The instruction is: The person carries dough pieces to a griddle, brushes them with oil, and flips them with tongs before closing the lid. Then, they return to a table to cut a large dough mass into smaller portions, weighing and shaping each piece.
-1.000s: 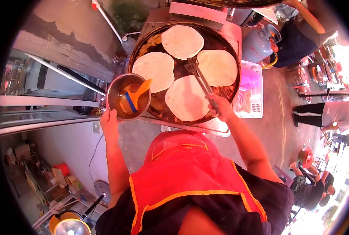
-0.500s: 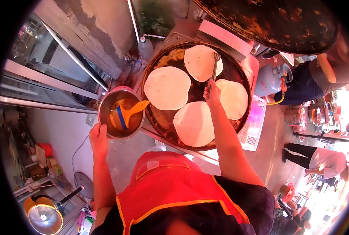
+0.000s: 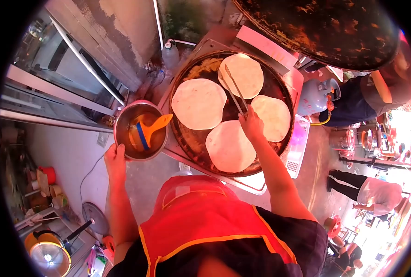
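My left hand (image 3: 116, 157) grips the near edge of a metal bowl (image 3: 121, 115). Yellowish liquid fills part of it, and a brush with an orange handle (image 3: 158, 124) and a blue band leans inside, its handle over the rim. My right hand (image 3: 251, 123) is closed around metal tongs (image 3: 236, 91) above a round griddle (image 3: 191, 147). Their tips are over the far flatbread (image 3: 247, 76); whether they touch it I cannot tell. More pale, flat rounds lie on the griddle: a left one (image 3: 198, 104), a near one (image 3: 231, 147) and a right one (image 3: 272, 117).
A large dark lid (image 3: 325, 32) hangs above the griddle's far right side. Right of the griddle are a gas cylinder (image 3: 311, 97) and a white plastic basket (image 3: 297, 147). A plastic bottle (image 3: 170, 55) stands behind on the left. Other people (image 3: 378, 194) are farther right.
The tongs have turned, their tips swinging left across the far flatbread. My right hand has shifted slightly toward me. My left hand still holds the bowl, nearly unmoved.
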Available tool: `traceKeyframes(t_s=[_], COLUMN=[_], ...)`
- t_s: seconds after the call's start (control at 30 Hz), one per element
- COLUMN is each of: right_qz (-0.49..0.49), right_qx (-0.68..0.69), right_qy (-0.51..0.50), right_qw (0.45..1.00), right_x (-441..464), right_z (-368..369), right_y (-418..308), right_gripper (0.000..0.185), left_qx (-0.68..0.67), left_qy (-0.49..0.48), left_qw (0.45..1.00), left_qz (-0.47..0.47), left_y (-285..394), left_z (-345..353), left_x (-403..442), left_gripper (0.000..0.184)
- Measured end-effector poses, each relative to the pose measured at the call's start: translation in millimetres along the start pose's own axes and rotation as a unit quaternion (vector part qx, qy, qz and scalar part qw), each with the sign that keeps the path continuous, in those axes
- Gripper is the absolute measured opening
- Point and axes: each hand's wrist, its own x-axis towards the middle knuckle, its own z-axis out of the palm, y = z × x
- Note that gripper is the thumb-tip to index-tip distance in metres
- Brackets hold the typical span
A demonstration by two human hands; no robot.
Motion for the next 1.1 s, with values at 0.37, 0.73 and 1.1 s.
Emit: traceKeyframes(t_s=[0.37,0.73,1.1], right_qz=[0.316,0.217,-0.163], right_qx=[0.482,0.557,0.174], right_qy=[-0.398,-0.38,-0.056], right_qw=[0.714,0.706,0.97], right_x=[-51.6,8.9,-30.4], right_z=[-133.4,9.3,-62.1], right_y=[92.6,0.4,-43.6], right_gripper=[0.022,0.019,0.04], left_qx=[-0.011,-0.021,-0.01], left_qy=[-0.006,0.016,0.043], left_qw=[1.0,0.998,0.998], left_qz=[-0.024,-0.049,-0.032], left_y=[-5.7,-6.0,-18.9], left_z=[-0.1,-5.2,-16.3], left_x=[-17.7,-41.8,-49.2], left_gripper=[0.023,0.021,0.022])
